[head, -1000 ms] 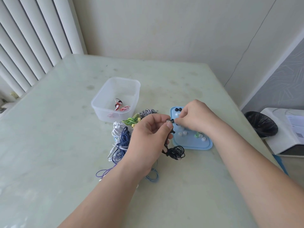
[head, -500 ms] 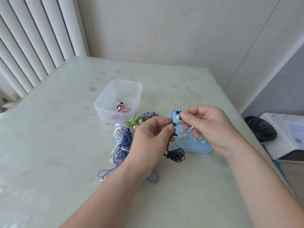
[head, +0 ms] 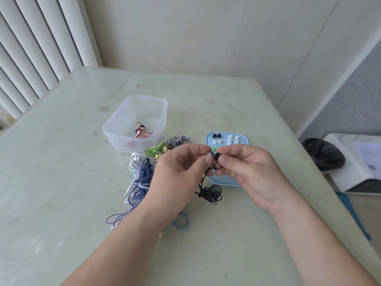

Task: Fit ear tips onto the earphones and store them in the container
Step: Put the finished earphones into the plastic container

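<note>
Home room with vertical blinds (head: pixel 31 58), lined bin (head: pixel 323 154), pale table (head: pixel 61 182)

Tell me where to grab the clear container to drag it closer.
On the container, probably pinch the left rim, hand coming from above-left: it stands upright and lidless, and the earphone pile crowds its near right corner.
</note>
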Available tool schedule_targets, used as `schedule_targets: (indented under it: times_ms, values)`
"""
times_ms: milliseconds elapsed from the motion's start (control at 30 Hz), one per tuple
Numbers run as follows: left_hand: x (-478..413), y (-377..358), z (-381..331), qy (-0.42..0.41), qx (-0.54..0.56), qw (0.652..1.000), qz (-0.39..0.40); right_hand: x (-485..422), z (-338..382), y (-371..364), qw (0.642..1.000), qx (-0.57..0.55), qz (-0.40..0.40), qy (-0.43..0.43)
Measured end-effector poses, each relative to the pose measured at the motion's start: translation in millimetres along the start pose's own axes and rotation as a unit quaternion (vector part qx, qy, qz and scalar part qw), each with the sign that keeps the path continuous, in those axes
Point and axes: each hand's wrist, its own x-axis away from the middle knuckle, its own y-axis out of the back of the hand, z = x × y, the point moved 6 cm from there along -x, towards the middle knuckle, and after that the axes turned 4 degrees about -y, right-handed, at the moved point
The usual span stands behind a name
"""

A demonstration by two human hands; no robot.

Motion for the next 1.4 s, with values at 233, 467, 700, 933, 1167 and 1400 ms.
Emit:
schedule_targets:
  times_ms: [233, 467, 700, 933, 1167, 1400]
  values:
    - [0, 0, 0, 0.004, -0.009, 1.0, -0.008, 3, 2, -3, 1.0, 0.001, -0.01, 0.016]
    - [1, 1, 0, 0.01, -0.021, 1.0, -0.006, 4, 3, -4, 1.0, 0.016, 0.008, 0.014]
    - [3, -2, 2, 0.022, -0.014, 1.0, 0.005, 3, 0, -4, 1.0, 0.001, 0.023, -0.009]
    - [4, -3, 2, 0.012, -0.039, 0.999, 0.011, 2, -2, -3, 0.999, -0.007, 0.039, -0.019]
    - [5, -7, -1, -0.03, -0.079, 0.995, 0.05, 4, -1, 0, 0.994, -0.024, 0.07, -0.077]
    - [5, -9, -2, -0.06, -0.115, 0.99, 0.061, 4, -4, -1, 0.992, -0.023, 0.08, -0.098]
